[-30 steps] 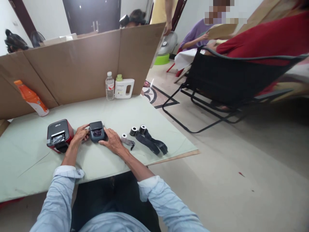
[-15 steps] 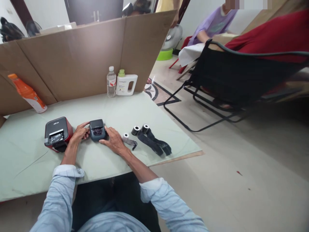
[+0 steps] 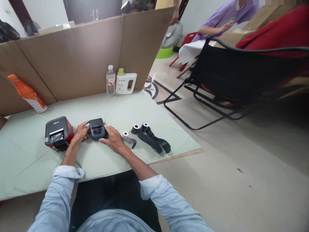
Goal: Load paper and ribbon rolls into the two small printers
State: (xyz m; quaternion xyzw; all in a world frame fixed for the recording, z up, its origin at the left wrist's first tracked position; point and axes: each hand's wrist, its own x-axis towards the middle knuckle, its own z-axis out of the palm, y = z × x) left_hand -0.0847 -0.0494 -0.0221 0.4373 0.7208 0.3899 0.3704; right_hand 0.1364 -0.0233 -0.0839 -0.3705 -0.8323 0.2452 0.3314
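Note:
A small dark label printer (image 3: 97, 129) stands on the pale green tabletop between my hands. My left hand (image 3: 81, 132) presses against its left side, the index finger reaching to the upper corner and the other fingers curled. On the opposite side, my right hand (image 3: 114, 138) grips the printer with the thumb along its front corner. Left of my left hand is a larger black-and-red printer (image 3: 58, 132). A small white roll with a dark, loose tail (image 3: 126, 135) lies by my right hand. Two black ribbon rolls (image 3: 135, 129) with long unrolled tails lie farther right.
A cardboard panel (image 3: 79, 58) borders the table's back. Before it stand a water bottle (image 3: 110, 82), a white jug (image 3: 125, 84) and a leaning orange bottle (image 3: 27, 94). Right of the table are a black folding chair (image 3: 236, 74) and a person in a purple shirt (image 3: 223, 19).
My hands hold the same positions on the small printer. In the background, the person in purple has shifted right and raised a forearm. The view has tilted slightly.

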